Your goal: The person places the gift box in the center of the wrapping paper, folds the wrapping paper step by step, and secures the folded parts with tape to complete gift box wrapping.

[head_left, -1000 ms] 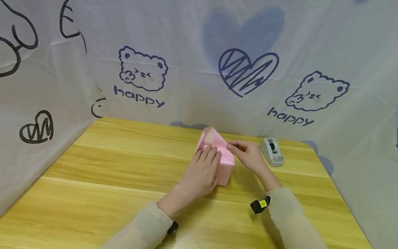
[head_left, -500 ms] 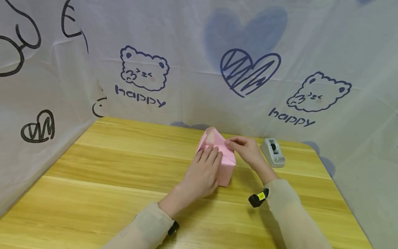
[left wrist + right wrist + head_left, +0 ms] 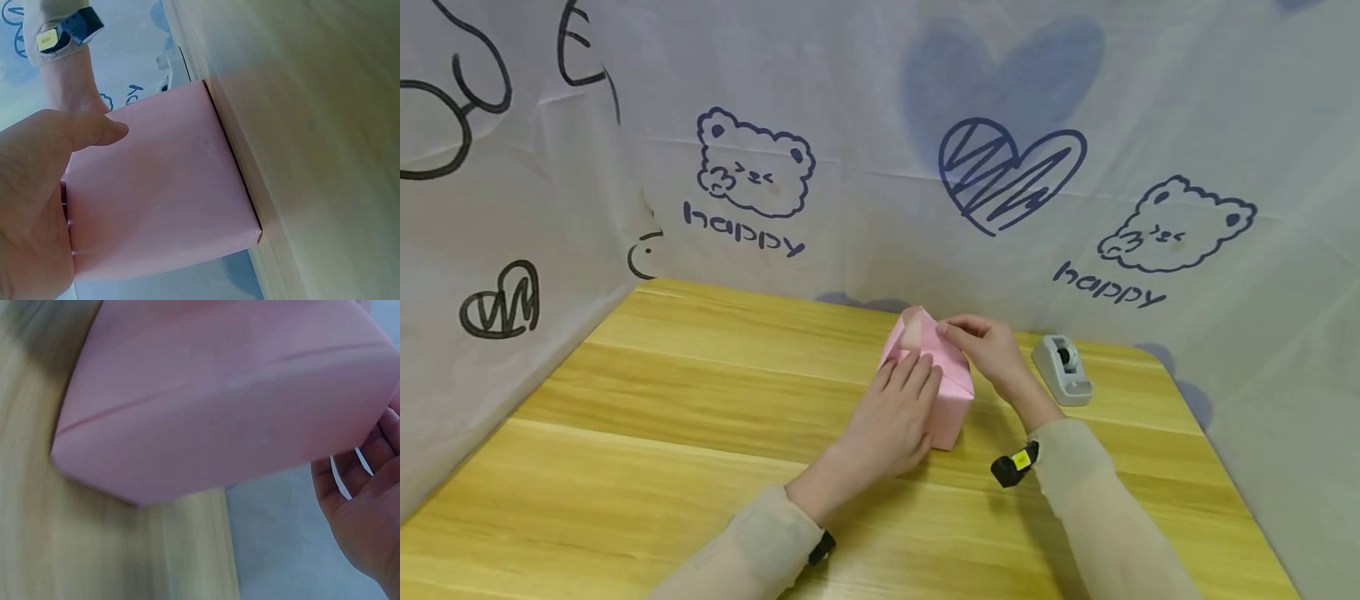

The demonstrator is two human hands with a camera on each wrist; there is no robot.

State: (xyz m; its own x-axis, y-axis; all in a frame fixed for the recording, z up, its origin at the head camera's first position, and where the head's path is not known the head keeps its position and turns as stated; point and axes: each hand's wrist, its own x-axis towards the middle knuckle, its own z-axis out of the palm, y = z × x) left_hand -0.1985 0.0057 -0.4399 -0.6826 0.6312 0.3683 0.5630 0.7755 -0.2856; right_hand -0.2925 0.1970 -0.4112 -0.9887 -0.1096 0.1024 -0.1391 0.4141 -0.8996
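A pink paper-covered box (image 3: 953, 417) rests on the wooden table. At its far end the paper rises to a point, with a pale inner side (image 3: 912, 335) showing. My left hand (image 3: 891, 417) lies over its top with fairly straight fingers pressing down. In the left wrist view the left thumb (image 3: 103, 132) lies across the near face. At the upper right edge of the raised paper, my right hand (image 3: 988, 346) pinches it between thumb and index finger. The right wrist view shows this hand from below, its fingertips hidden behind the box.
A grey-white tape dispenser (image 3: 1062, 369) stands on the table (image 3: 700, 392), right of my right hand. White cloth (image 3: 880, 242) with drawn bears and hearts hangs close behind the table and along its left side.
My right hand has slid up along the raised paper edge, closer to its peak. My left hand keeps pressing on the box. The head view has shifted slightly.
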